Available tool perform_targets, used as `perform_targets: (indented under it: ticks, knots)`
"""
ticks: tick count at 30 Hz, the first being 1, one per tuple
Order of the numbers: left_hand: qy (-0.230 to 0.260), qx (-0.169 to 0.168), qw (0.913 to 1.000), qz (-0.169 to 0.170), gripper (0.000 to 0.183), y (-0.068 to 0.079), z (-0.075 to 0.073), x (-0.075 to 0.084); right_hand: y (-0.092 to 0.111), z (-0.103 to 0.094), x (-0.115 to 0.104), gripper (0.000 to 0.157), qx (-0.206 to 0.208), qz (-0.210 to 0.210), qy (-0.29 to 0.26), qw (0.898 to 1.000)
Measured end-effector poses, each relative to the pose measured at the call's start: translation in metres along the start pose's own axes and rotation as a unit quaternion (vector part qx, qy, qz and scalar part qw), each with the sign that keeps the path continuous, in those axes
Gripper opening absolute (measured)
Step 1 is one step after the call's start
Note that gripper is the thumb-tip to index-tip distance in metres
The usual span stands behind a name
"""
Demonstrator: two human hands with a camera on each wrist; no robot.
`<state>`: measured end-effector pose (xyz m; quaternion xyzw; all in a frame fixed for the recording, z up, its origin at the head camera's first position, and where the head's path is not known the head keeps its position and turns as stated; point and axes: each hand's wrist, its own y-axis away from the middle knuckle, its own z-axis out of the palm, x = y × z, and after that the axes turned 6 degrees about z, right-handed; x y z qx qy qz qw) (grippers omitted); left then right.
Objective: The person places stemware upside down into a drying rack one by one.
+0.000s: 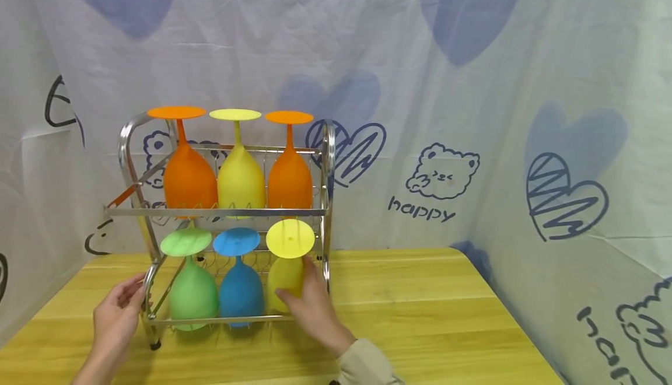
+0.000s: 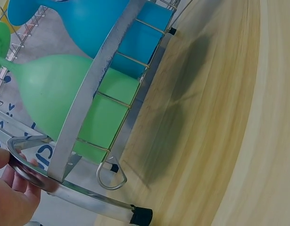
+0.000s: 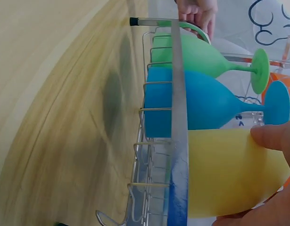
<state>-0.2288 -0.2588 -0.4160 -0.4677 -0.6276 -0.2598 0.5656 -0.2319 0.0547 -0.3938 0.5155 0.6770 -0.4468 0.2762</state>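
A two-tier metal rack [image 1: 220, 212] holds upside-down plastic goblets. My right hand [image 1: 314, 309] grips the bowl of a yellow goblet [image 1: 290, 239] at the right end of the lower tier, thumb on the near side. In the right wrist view, that goblet's bowl [image 3: 229, 174] ends near the front bar, while its neighbours reach down past the bar. Beside it stand a blue goblet [image 1: 241, 291] and a green goblet [image 1: 193, 294]. My left hand [image 1: 119, 309] holds the rack's left side; its fingers curl round the metal tube [image 2: 29, 174] in the left wrist view.
On the upper tier stand an orange goblet [image 1: 190, 181], a yellow goblet [image 1: 241, 181] and another orange goblet [image 1: 290, 181], all inverted. The rack rests on a wooden table [image 1: 420, 303]. Behind it hangs a white curtain [image 1: 367, 35] with hearts and bears.
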Motion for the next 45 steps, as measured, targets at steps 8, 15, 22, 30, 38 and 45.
perform_targets:
  ticks: [8,15,22,30,38,45]
  knots:
    - [-0.01,0.001,0.9999,0.012,0.04,0.0,0.001,-0.001,-0.001,0.006,0.002,0.078,-0.015,0.051,0.04,0.998]
    - [-0.025,0.002,0.9996,0.016,0.039,0.002,0.003,0.0,-0.004,0.009,0.004,0.079,-0.03,0.089,0.069,0.993]
    - [-0.037,0.008,0.999,0.025,0.039,0.002,0.004,0.0,-0.008,0.011,0.006,0.08,-0.02,0.093,0.085,0.992]
    - [-0.039,0.008,0.9989,0.022,0.038,0.003,0.005,0.001,-0.003,0.007,0.001,0.09,-0.036,0.12,0.061,0.99]
    - [-0.073,-0.014,0.9972,0.01,0.048,0.011,0.002,0.017,0.013,-0.017,-0.015,0.085,-0.068,0.088,0.07,0.991]
    - [-0.15,-0.019,0.972,0.18,0.047,0.041,-0.006,0.035,0.033,-0.062,-0.012,0.068,-0.085,0.048,0.059,0.993]
